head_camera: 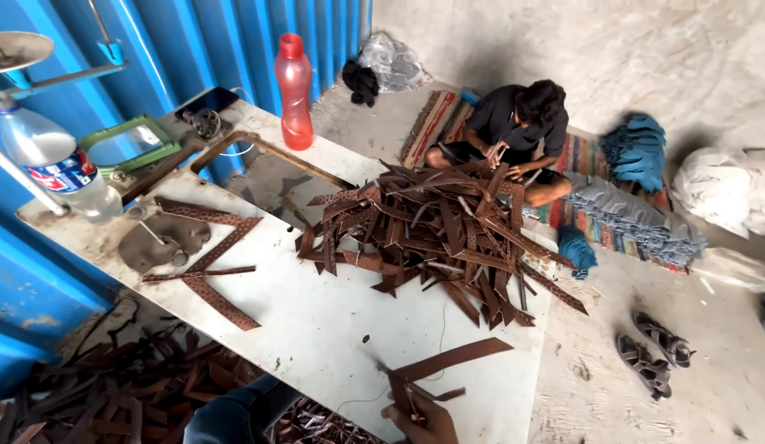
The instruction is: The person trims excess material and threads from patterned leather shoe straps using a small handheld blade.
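Note:
At the bottom edge, my right hand (422,419) is closed on the near ends of thin brown leather strips. One long strip (456,358) runs from the hand up and to the right across the white table (316,329). A short strip (438,395) lies beside the fingers. A large heap of brown leather strips (436,234) lies on the far right part of the table, well beyond the hand. My left hand is out of view. My knee in blue jeans (238,411) shows below the table edge.
Perforated strips (210,271) and a metal press tool (164,238) sit at the table's left. A red bottle (294,90) and a clear bottle (53,160) stand near the blue wall. Another person (522,131) sits on a striped mat by blue stacks (637,218). Sandals (654,353) and scrap strips (111,386) lie on the floor.

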